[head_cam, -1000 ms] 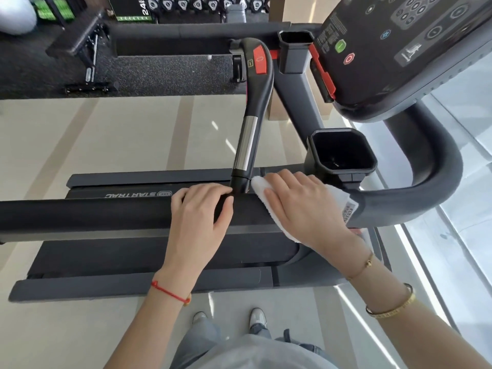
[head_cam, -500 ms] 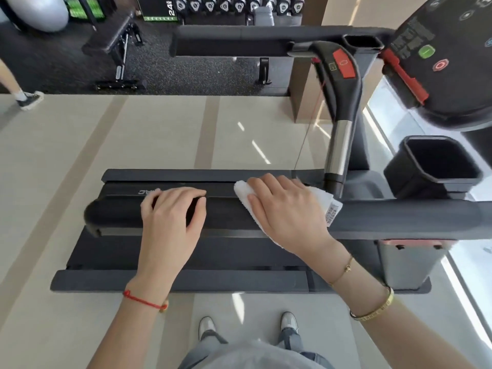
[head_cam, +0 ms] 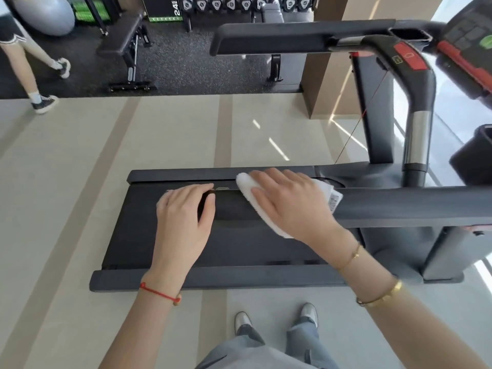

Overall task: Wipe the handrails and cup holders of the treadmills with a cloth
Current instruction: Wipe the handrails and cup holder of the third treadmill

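The near black handrail of the treadmill runs left to right across the middle. My left hand grips the rail's left end, fingers curled over it. My right hand holds a white cloth wrapped over the rail just right of my left hand; the cloth's label sticks out at the right. A black cup holder sits at the right edge, partly cut off. The far handrail and a second cup holder lie at the top.
The treadmill deck lies below the rail, with my feet in front of it. The console is at the top right. A person walks at the top left near a weight bench and a grey ball.
Both hands have slid left along the near handrail, the cloth moving with my right hand. My left hand now sits on the rail's end.
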`<state>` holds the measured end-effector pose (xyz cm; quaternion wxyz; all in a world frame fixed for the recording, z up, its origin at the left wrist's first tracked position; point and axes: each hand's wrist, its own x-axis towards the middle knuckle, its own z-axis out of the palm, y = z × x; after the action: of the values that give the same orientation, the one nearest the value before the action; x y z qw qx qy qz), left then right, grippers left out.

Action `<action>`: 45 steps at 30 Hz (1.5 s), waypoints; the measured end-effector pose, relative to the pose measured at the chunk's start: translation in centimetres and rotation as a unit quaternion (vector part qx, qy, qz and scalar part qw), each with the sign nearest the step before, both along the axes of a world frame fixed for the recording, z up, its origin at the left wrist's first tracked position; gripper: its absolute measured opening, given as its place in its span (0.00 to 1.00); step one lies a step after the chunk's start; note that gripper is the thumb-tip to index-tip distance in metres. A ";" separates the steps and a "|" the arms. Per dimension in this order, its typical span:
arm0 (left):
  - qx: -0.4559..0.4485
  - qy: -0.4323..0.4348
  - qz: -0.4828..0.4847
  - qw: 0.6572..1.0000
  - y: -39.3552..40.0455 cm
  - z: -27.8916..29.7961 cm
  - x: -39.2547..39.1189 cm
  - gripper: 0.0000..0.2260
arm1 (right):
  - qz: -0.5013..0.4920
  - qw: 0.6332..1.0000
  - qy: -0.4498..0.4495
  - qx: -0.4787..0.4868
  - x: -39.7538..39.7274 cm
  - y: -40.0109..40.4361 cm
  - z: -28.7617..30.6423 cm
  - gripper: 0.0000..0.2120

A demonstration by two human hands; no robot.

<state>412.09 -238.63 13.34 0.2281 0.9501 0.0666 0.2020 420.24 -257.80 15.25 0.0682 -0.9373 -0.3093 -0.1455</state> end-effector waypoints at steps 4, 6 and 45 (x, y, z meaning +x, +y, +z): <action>-0.024 0.015 -0.006 1.000 0.8 -0.1 -0.3 0.12 | -0.054 0.998 0.015 -0.012 0.6 -0.7 0.4 0.15; -0.032 0.017 -0.011 0.999 1.2 -0.2 -0.4 0.12 | -0.026 1.000 -0.006 -0.008 0.4 1.7 0.5 0.12; -0.063 -0.009 -0.022 0.998 -0.4 -0.1 0.0 0.07 | 0.019 0.994 -0.100 0.046 -1.1 4.4 -1.7 0.16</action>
<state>412.11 -239.07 13.28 0.2926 0.9332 0.0559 0.2012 419.16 -253.37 13.52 0.0828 -0.9079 -0.3253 -0.2510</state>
